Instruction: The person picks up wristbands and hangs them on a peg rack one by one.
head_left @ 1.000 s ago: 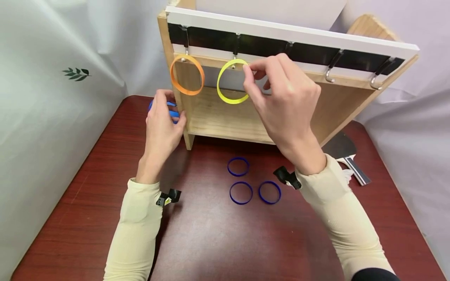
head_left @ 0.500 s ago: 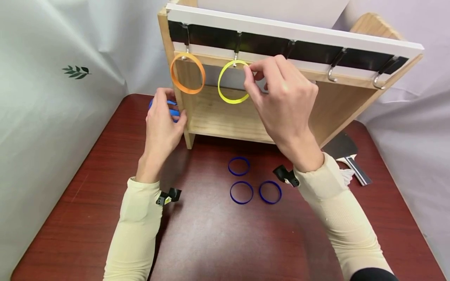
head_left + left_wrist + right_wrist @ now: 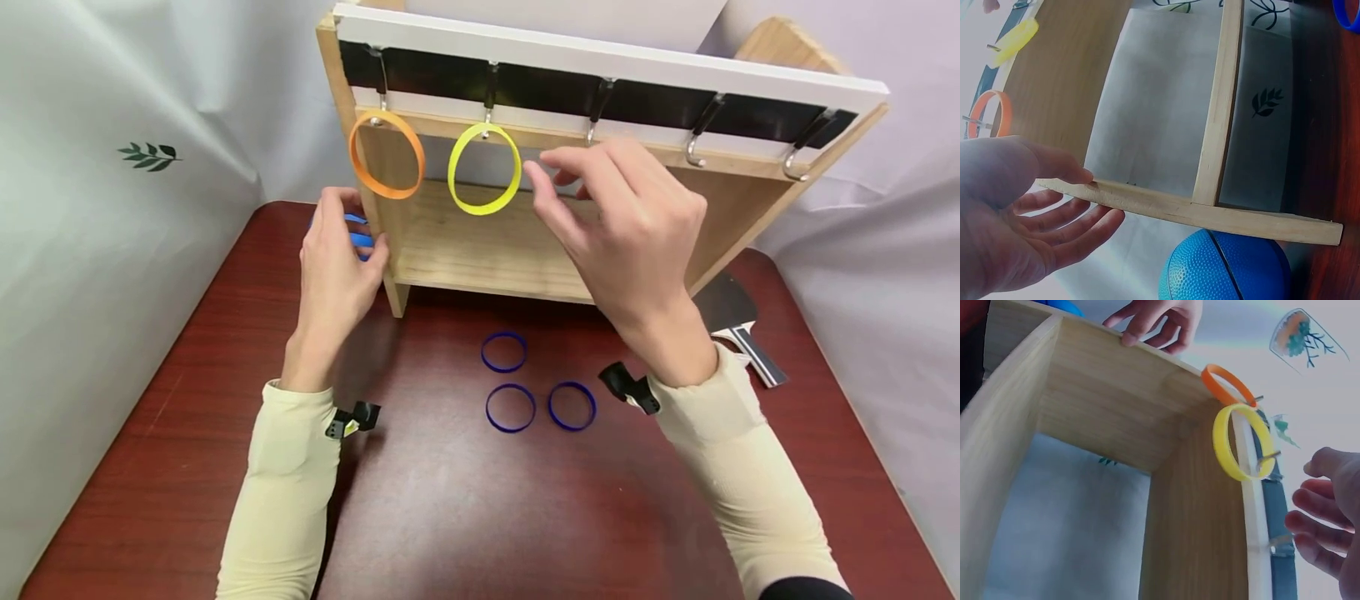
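Note:
My left hand holds the left side panel of a wooden shelf, thumb on the inner face and fingers outside, as the left wrist view shows. My right hand is just right of a yellow wristband, apart from it and holding nothing. That yellow band hangs from the second hook of the shelf's front rail. An orange wristband hangs on the leftmost hook. Towards the right, the other hooks carry nothing.
Three dark blue wristbands lie on the reddish-brown table before the shelf. Beside the shelf's left panel, partly behind my left hand, is a blue ball. A table tennis paddle lies at the right.
My right hand has let go of the yellow wristband and drawn back to the right. The band now hangs on its hook alone. My left hand keeps its hold on the shelf.

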`<state>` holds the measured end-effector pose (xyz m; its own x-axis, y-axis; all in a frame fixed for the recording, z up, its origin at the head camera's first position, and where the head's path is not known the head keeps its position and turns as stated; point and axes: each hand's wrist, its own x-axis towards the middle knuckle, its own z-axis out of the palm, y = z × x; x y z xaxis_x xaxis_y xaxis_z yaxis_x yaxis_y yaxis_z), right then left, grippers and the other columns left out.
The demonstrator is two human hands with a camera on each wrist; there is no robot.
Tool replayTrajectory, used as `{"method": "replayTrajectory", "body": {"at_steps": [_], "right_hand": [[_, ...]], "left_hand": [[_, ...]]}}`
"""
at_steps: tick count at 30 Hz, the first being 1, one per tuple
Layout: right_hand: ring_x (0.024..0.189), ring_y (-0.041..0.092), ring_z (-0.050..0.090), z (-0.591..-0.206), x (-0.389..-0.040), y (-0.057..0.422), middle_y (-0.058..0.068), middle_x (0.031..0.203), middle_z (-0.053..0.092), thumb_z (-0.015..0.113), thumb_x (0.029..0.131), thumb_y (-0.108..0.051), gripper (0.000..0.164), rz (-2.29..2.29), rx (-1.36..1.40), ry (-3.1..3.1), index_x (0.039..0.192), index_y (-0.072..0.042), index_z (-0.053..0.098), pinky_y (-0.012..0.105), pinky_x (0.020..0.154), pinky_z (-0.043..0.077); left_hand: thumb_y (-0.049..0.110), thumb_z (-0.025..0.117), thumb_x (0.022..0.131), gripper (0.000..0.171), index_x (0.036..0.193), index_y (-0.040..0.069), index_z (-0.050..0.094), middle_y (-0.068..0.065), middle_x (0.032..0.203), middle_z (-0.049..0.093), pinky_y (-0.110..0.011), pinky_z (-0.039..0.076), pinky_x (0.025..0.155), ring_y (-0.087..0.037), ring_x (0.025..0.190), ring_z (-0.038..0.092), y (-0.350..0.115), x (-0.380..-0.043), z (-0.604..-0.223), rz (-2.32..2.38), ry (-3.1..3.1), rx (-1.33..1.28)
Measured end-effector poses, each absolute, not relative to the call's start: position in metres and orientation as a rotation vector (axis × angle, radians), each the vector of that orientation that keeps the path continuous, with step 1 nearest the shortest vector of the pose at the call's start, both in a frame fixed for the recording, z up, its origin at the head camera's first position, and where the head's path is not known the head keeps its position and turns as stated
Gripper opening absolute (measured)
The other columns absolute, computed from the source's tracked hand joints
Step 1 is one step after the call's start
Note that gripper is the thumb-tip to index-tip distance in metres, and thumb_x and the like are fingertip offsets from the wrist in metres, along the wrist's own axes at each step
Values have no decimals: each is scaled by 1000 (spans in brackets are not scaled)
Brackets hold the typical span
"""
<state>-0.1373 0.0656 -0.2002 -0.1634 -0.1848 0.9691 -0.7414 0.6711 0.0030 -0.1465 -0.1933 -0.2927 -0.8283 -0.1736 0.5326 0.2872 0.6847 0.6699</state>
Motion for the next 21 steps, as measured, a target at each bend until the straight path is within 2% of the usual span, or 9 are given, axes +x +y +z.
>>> {"method": "replayTrajectory", "body": {"at_steps": [8, 13, 16, 21], "right_hand": [[54, 10, 58, -241, -121, 122, -2, 69, 67, 67, 91, -19, 14, 575, 923, -2042, 86, -10, 76, 26, 49, 43], [58, 0, 54, -284, -118, 158, -14, 69, 64, 72, 86, -19, 3, 601, 939, -2299, 86, -20, 75, 19, 51, 39], [59, -5, 52, -312, -117, 174, -20, 70, 62, 75, 85, -22, 4, 653, 901, -2462, 87, -25, 73, 16, 54, 39], [59, -4, 55, -347, -118, 190, -22, 71, 60, 75, 86, -28, 5, 665, 850, -2730, 89, -27, 71, 23, 55, 44]], "left_hand": [[7, 65, 87, 37, 120, 1, 48, -12, 109, 57, -29, 53, 76, -16, 91, 63, -194, -147, -293, -1063, -2316, -85], [7, 65, 87, 38, 120, 1, 48, -10, 109, 57, -27, 53, 75, -14, 90, 64, -193, -147, -293, -1064, -2308, -80], [7, 66, 87, 39, 120, 1, 48, -9, 109, 58, -26, 53, 74, -14, 90, 64, -193, -147, -293, -1075, -2304, -80], [8, 66, 86, 40, 122, 2, 48, -7, 109, 58, -21, 52, 73, -14, 90, 64, -191, -147, -293, -1090, -2305, -69]]}}
